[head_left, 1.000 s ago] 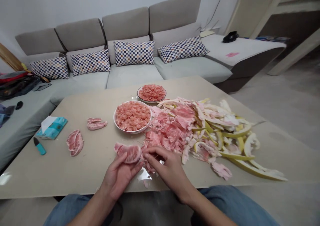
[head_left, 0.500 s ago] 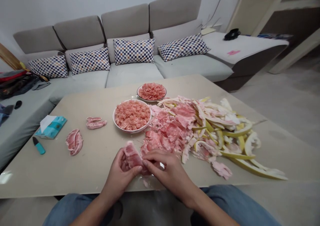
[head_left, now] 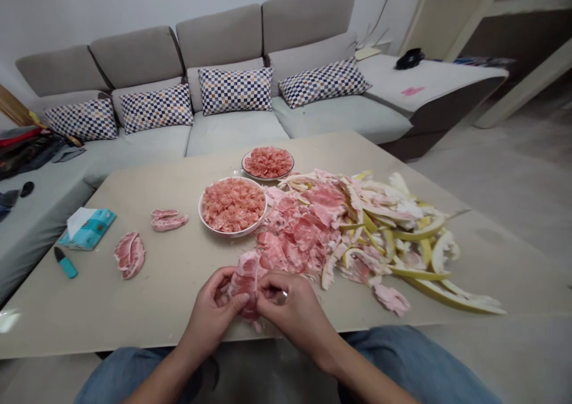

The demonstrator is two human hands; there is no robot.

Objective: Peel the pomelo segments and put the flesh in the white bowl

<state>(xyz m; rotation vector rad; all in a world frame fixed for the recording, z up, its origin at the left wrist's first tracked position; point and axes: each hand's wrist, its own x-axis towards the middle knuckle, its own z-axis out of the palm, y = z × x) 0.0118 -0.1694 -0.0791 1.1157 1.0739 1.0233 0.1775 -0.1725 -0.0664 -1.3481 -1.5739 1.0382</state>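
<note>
Over the near edge of the table, my left hand (head_left: 211, 306) is wrapped around a pink pomelo segment (head_left: 247, 272), thumb on its near face. My right hand (head_left: 295, 310) pinches the segment's right edge, where the thin membrane is; its fingertips are partly hidden. Just beyond is a white bowl heaped with peeled pomelo flesh (head_left: 233, 204), and a dark-rimmed plate behind it carries more flesh (head_left: 268, 162). Pink membrane scraps (head_left: 297, 237) lie close to my right hand. To the left rest other unpeeled segments (head_left: 130, 255) and a smaller pair (head_left: 168, 220).
Thick yellow-green pomelo rind (head_left: 402, 237) is piled on the right of the table (head_left: 174, 308). At the left lie a blue tissue pack (head_left: 92, 230) and a teal-handled knife with a dark blade cover (head_left: 67, 265). A grey sofa (head_left: 236, 131) with checked cushions stands behind the table.
The segment has turned more upright in my left hand. My right fingers have curled in tighter at its right edge. The whole view has shifted slightly.
</note>
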